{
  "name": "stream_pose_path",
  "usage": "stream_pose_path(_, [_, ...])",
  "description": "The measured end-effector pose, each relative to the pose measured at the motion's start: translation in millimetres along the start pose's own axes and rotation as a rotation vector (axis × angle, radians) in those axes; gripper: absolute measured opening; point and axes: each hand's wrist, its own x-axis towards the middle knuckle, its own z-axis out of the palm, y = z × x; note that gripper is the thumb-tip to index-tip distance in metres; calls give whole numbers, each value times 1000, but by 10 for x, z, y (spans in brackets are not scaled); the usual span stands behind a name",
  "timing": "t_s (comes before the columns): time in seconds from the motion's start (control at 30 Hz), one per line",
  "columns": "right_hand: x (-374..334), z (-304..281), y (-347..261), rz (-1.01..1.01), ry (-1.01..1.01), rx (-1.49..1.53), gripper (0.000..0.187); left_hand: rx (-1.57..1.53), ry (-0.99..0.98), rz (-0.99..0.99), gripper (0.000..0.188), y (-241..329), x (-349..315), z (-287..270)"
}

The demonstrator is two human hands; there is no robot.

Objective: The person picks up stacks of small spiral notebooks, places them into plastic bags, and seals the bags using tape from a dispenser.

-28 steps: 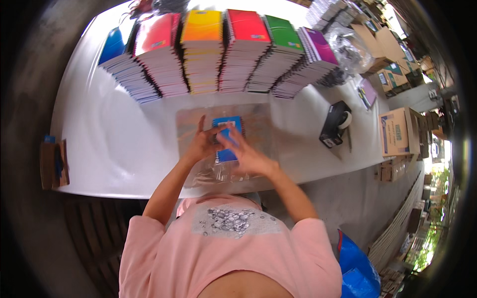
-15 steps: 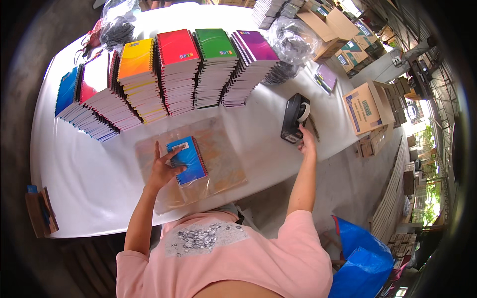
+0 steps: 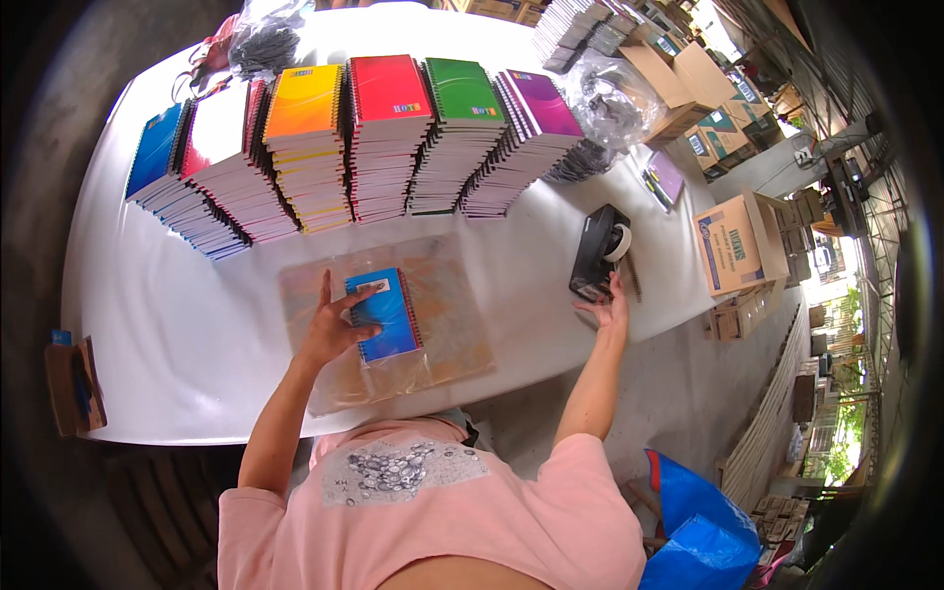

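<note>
Left grip point(image 3: 332, 329) spread flat on blue spiral notebook point(image 3: 385, 315) inside clear bag point(image 3: 447, 334) on white tabletop point(image 3: 177, 324). Right grip point(image 3: 608, 313) open-fingered, touching black tape dispenser point(image 3: 597, 252). Colourful notebook stacks point(image 3: 354, 138) behind.

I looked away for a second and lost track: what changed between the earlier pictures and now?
The right hand left the blue notebook and went out to the right, to the black tape dispenser, where its fingers now touch the near end. The left hand stayed pressed flat on the notebook, which still lies in its clear bag. The notebook stacks are unchanged.
</note>
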Motion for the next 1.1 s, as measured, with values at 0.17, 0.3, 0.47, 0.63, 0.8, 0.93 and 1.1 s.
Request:
stream_pose_path(0.17, [-167,-70,-11,-10,-95,105,44,-77,-23,-5,69,5,-17,1])
stream_pose_path(0.3, [-223,-203,169,-41,70,-185,26,-203,0,-36,67,96,-36,-4])
stream_pose_path(0.47, [-457,246,105,-420,82,-624,23,-57,-21,121,66,-49,39,-24])
stream_pose_path(0.63, [-1301,1415,445,-293,-613,-906,23,-247,-111,84,68,63,7,-33])
stream_pose_path(0.8, [-2002,2459,1163,-19,-1325,-1247,20,-187,-41,100,69,-122,-5,28])
stream_pose_path(0.93, [-2018,2726,1354,-149,-1337,-1560,27,-43,-28,125,70,-70,-5,12])
stream_pose_path(1.1, [-2130,2844,1449,-480,-1218,-1899,33,-51,41,152,72,-148,-22,81])
